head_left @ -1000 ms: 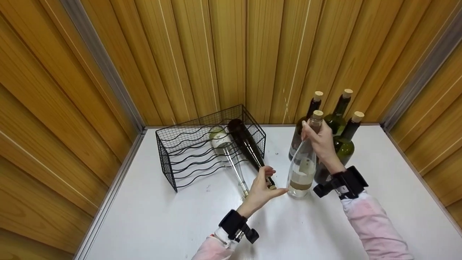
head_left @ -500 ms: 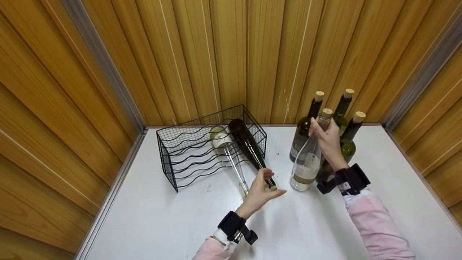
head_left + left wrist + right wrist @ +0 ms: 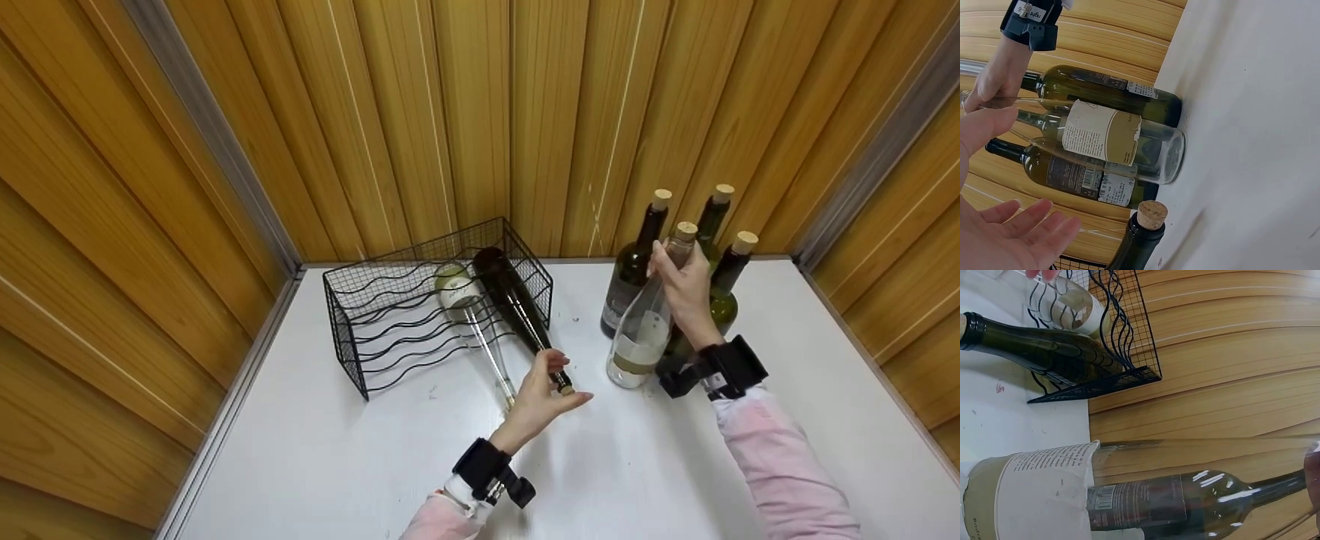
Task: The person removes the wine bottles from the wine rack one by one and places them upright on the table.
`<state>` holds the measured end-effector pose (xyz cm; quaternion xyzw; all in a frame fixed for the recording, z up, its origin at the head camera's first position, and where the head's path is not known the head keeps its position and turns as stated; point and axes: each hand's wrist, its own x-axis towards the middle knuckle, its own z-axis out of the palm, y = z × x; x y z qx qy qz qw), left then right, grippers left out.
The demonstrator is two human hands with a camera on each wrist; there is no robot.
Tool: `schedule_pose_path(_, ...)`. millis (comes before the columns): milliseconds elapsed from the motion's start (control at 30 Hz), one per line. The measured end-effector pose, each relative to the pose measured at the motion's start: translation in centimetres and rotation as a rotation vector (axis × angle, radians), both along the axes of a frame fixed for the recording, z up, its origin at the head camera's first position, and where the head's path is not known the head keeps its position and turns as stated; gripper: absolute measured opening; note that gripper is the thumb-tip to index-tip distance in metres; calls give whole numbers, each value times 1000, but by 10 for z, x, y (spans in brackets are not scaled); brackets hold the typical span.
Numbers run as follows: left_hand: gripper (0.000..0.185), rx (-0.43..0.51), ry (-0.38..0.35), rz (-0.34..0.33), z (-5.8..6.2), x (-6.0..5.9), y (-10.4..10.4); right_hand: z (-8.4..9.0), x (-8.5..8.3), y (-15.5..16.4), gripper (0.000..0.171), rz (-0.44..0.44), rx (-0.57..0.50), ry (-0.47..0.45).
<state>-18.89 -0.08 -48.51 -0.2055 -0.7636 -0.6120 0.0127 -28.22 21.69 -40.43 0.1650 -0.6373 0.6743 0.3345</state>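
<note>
My right hand (image 3: 684, 292) grips a clear glass wine bottle (image 3: 636, 352) by its corked neck. The bottle is tilted slightly, with a cream and tan label (image 3: 1100, 132) low on its side. My left hand (image 3: 534, 403) has its fingers spread beside the corked neck of a dark wine bottle (image 3: 511, 296). In the left wrist view a gap shows between those fingers and the cork (image 3: 1152, 215). That dark bottle lies in a black wire rack (image 3: 343, 330), neck toward me, alongside a pale bottle (image 3: 459, 291) whose neck end is partly behind my left hand.
Several corked dark green bottles stand upright at the back right, including one left of my right hand (image 3: 634, 262) and one beyond its wrist (image 3: 724, 300). Wood-panelled walls (image 3: 472, 112) enclose the white table (image 3: 300, 450).
My right hand has carried the clear bottle right and a little away from me, toward the standing bottles. My left hand has stayed almost in place.
</note>
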Motion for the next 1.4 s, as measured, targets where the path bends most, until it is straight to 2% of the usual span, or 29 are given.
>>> schedule_pose_path(233, 56, -1, -11, 8, -28, -16, 3, -2, -1, 2, 9, 7, -4, -13)
schedule_pose_path(300, 56, 1, -5, 5, -31, -20, 4, -2, -1, 2, 8, 4, 2, -12)
schedule_pose_path(600, 54, -8, 7, 11, -29, -28, 3, -2, 0, -2, 9, -43, 22, -15)
schedule_pose_path(800, 53, -6, 22, 2, -28, -31, 1, 0, 3, 0, 16, -66, 66, -80)
schedule_pose_path(967, 51, -59, 33, 4, -25, -37, -1, 3, 9, 3, 36, -53, 93, -134)
schedule_pose_path(1067, 49, -111, 62, 4, -22, -41, -3, 11, 16, 3, 49, -98, 120, -146)
schedule_pose_path(1167, 49, -150, 91, 10, -18, -45, -7, 22, 25, 1, 52, -182, 136, -75)
schedule_pose_path(1300, 45, -180, 122, 26, -16, -50, -13, 35, 37, -8, 46, -290, 141, 149)
schedule_pose_path(1400, 40, -192, 153, 37, -13, -55, -19, 37, 40, -16, 39, -350, 157, 303)
